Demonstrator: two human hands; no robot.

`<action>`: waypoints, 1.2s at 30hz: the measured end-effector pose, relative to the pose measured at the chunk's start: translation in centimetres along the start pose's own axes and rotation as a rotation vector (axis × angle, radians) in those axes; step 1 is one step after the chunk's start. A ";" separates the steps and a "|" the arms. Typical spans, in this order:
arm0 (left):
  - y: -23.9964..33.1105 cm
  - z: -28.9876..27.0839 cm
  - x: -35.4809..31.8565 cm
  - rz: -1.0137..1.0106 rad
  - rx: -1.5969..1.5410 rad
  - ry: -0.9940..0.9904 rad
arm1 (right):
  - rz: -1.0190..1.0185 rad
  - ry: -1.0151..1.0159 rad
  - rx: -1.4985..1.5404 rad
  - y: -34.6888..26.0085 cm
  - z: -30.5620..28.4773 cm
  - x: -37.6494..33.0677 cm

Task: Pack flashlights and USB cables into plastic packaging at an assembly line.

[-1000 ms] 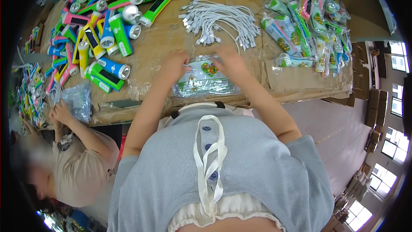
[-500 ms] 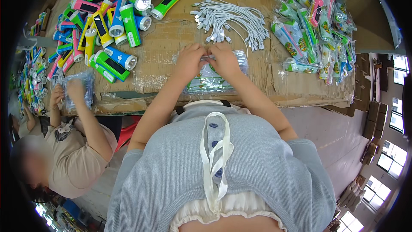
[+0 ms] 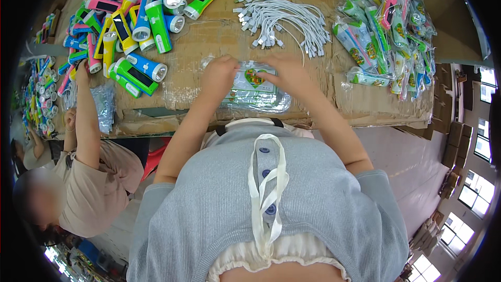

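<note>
A clear plastic bag (image 3: 252,97) with a green print and a colourful heart lies flat on top of other bags at the table's near edge. My left hand (image 3: 221,74) is closed at the bag's upper left edge, fingers curled over it. Above the bag's upper right part, my right hand (image 3: 288,74) has its thumb apart from the stretched fingers, the thumb over the heart print. Just beyond both hands lies a heap of white charging cables (image 3: 286,21). Flashlights (image 3: 158,27) in green, blue, yellow and pink are piled to the left.
Bagged flashlights (image 3: 383,36) form a heap on the right of the cardboard-covered table (image 3: 201,47). At the left, a co-worker's arm (image 3: 87,120) reaches across the table beside a stack of clear bags (image 3: 103,107).
My hands have moved apart from being together over the bag, uncovering its heart print. The co-worker's hand has gone from the clear bags up toward the flashlight pile.
</note>
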State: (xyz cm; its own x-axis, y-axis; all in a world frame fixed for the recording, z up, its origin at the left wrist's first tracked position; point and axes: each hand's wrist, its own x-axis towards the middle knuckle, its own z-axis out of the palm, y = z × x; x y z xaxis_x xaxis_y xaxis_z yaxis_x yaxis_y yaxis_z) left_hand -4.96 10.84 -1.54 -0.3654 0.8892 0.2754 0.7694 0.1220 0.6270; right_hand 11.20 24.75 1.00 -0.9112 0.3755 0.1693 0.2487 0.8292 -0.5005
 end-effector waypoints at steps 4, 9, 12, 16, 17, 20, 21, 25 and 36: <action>0.8 0.3 0.0 0.030 0.081 -0.016 | 0.025 -0.117 0.022 -0.9 2.3 2.0; 0.1 0.8 0.2 0.040 0.077 -0.017 | -0.042 -0.226 -0.149 -1.2 2.9 2.9; -0.2 0.9 0.4 0.037 0.056 -0.039 | -0.073 -0.313 -0.230 -0.9 3.0 3.5; -0.4 0.8 0.3 0.231 0.158 0.003 | 0.039 -0.245 0.085 0.0 2.8 4.0; -0.5 0.9 0.2 0.338 0.171 0.025 | 0.133 -0.194 0.307 0.3 2.9 4.0; 0.1 0.8 -0.3 0.207 0.249 0.047 | 0.071 -0.171 0.197 0.3 3.1 3.9; 0.3 0.3 -0.8 0.206 0.250 0.048 | 0.068 -0.172 0.197 0.3 3.2 4.0; 2.0 -3.7 -3.9 0.259 0.276 -0.320 | -0.018 0.060 -0.049 2.7 3.6 4.2; 2.1 -2.4 -6.3 -0.275 0.054 -0.048 | 0.429 0.068 -0.400 7.9 0.6 5.2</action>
State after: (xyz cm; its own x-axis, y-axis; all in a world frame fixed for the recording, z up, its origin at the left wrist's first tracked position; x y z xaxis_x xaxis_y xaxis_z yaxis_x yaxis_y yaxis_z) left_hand -2.26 4.43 -0.20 -0.5405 0.8388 0.0648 0.6718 0.3839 0.6335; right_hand 8.25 33.00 -2.55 -0.6824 0.7263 0.0829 0.7066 0.6845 -0.1795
